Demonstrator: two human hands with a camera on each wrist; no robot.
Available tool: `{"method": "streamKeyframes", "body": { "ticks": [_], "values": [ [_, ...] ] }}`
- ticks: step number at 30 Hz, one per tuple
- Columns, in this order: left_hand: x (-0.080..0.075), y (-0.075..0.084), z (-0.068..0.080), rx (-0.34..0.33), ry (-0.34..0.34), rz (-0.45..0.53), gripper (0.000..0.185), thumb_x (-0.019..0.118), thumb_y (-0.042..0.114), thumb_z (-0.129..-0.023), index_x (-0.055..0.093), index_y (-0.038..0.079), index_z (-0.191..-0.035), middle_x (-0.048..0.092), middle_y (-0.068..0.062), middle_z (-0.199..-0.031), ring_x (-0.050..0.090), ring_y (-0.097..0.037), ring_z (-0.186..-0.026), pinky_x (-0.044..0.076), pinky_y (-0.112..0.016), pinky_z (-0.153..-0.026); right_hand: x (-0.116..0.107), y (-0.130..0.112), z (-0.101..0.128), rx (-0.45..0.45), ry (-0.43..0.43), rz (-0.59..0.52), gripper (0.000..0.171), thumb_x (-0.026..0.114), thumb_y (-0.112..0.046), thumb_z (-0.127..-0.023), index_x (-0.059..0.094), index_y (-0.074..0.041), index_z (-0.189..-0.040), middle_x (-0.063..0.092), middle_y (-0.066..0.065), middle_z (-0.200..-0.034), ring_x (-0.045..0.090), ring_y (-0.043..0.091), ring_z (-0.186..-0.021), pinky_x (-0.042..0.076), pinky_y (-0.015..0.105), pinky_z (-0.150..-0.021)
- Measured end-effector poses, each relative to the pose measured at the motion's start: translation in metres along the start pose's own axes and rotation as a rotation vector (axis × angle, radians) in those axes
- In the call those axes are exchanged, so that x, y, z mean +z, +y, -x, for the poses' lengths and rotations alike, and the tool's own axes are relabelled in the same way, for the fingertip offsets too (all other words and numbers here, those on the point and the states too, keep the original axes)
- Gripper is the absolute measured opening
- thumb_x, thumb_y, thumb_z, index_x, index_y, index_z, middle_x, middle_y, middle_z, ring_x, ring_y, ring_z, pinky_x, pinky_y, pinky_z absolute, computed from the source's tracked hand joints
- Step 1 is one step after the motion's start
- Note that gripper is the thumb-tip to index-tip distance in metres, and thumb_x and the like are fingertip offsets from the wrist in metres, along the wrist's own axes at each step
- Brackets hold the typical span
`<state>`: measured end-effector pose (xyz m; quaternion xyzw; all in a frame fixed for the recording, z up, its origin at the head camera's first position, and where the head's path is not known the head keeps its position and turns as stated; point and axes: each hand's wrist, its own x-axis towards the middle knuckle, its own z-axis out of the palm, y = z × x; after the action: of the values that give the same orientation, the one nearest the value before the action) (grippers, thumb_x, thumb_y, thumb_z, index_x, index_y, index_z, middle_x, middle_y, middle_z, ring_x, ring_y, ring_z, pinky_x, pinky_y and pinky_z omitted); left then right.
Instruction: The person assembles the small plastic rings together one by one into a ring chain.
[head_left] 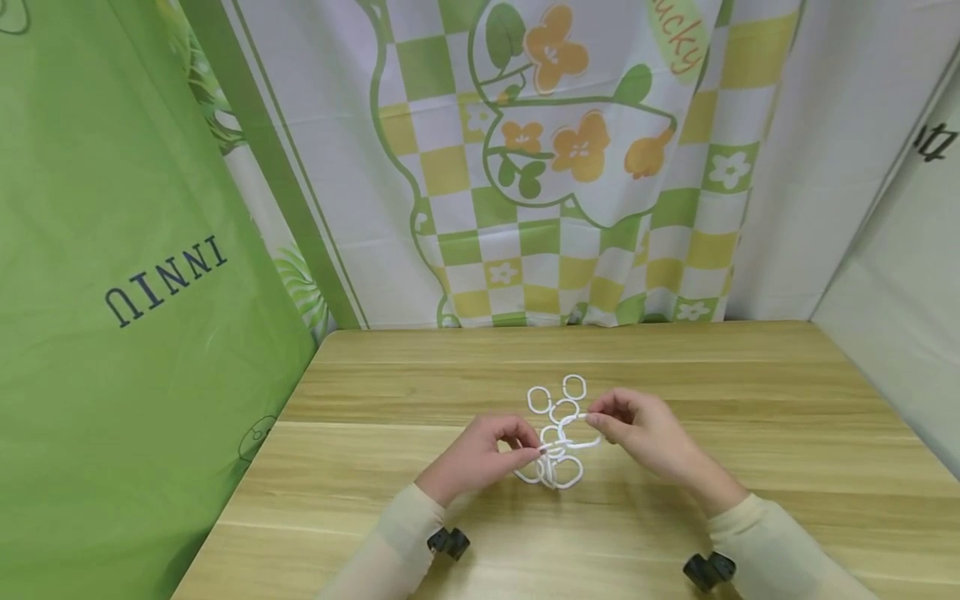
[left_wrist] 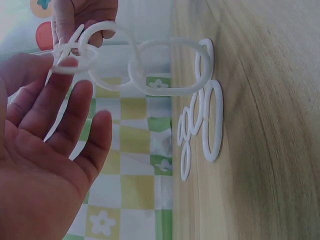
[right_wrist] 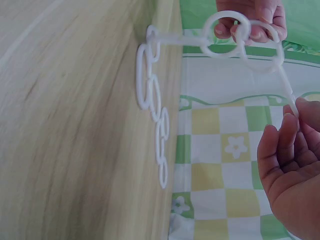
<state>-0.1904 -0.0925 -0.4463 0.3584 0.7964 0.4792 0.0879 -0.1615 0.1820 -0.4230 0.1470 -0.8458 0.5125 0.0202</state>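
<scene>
- At the table's [head_left: 420, 400] middle, a chain [head_left: 558, 433] of white plastic rings lies between both hands, its long axis running from 12 o'clock down to 6 o'clock in the head view.
- The left hand [head_left: 480, 457] sits at 9 o'clock of the chain, thumb and forefinger pinching a ring at the near end; in the left wrist view its other fingers [left_wrist: 75, 120] are spread loose and straight.
- The right hand [head_left: 645, 433] sits at 3 o'clock, fingertips pinching a ring that looks open, one loose end poking out toward 3 o'clock.
- The two hands are about equally near the chain, each touching it; the pinched rings meet between the fingertips, just above the wood.
- From the wrist views, the held links hang lifted off the table while the rest of the chain trails down onto it, so the raised part runs roughly crosswise between the hands and the resting part lengthwise.
- The rings are thin, smooth, oval to round, all one white; about four lie flat at the far end, more bunch at the near end, overlapping. How many are truly linked I cannot tell.
- Behind, at 12 o'clock, hangs a checked curtain [head_left: 570, 208]; a green sheet [head_left: 135, 292] stands at 9 o'clock.
</scene>
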Motion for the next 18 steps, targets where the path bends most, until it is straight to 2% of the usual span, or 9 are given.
{"method": "streamKeyframes", "body": {
  "ticks": [4,8,11,14,18],
  "values": [
    [-0.002,0.004,0.002,0.001,-0.065,0.08,0.018,0.073,0.012,-0.097,0.07,0.006,-0.113,0.075,-0.003,-0.098,0.069,-0.011,-0.09,0.054,-0.033,-0.085,0.001,-0.006,0.001,-0.011,0.008,-0.024,0.008,0.072,-0.011,-0.097,0.069,-0.004,-0.1,0.064,0.009,-0.08,0.058,0.014,-0.07,0.05,0.026,-0.06],
    [-0.001,0.009,0.001,-0.048,-0.077,0.138,0.03,0.065,0.019,-0.103,0.062,0.003,-0.129,0.075,-0.009,-0.085,0.072,-0.03,-0.082,0.048,-0.025,-0.069,0.005,-0.011,0.005,-0.037,-0.01,-0.035,0.005,0.073,-0.008,-0.096,0.07,-0.005,-0.099,0.065,0.008,-0.081,0.058,0.012,-0.069,0.05,0.026,-0.059],
    [0.001,0.013,0.001,-0.077,-0.053,0.121,0.027,0.059,0.024,-0.106,0.065,0.007,-0.126,0.071,-0.01,-0.075,0.068,-0.041,-0.072,0.041,-0.022,-0.058,0.01,-0.014,0.008,-0.052,-0.033,-0.041,0.004,0.074,-0.009,-0.096,0.071,-0.006,-0.098,0.065,0.005,-0.083,0.056,0.011,-0.069,0.049,0.025,-0.059],
    [0.003,0.016,0.0,-0.072,-0.03,0.066,0.021,0.062,0.024,-0.105,0.071,0.007,-0.115,0.066,-0.006,-0.069,0.066,-0.035,-0.063,0.044,-0.02,-0.055,0.015,-0.015,0.011,-0.07,-0.044,-0.051,0.005,0.074,-0.008,-0.095,0.071,-0.007,-0.098,0.066,0.002,-0.084,0.055,0.01,-0.07,0.048,0.024,-0.059],
    [0.004,0.017,0.001,-0.044,0.002,-0.006,0.015,0.067,0.02,-0.102,0.075,0.008,-0.103,0.06,0.006,-0.067,0.059,-0.009,-0.057,0.045,-0.019,-0.054,0.02,-0.015,0.013,-0.102,-0.043,-0.076,0.005,0.075,-0.005,-0.094,0.071,-0.005,-0.097,0.067,0.0,-0.085,0.057,0.008,-0.072,0.05,0.024,-0.061]
  ]
}}
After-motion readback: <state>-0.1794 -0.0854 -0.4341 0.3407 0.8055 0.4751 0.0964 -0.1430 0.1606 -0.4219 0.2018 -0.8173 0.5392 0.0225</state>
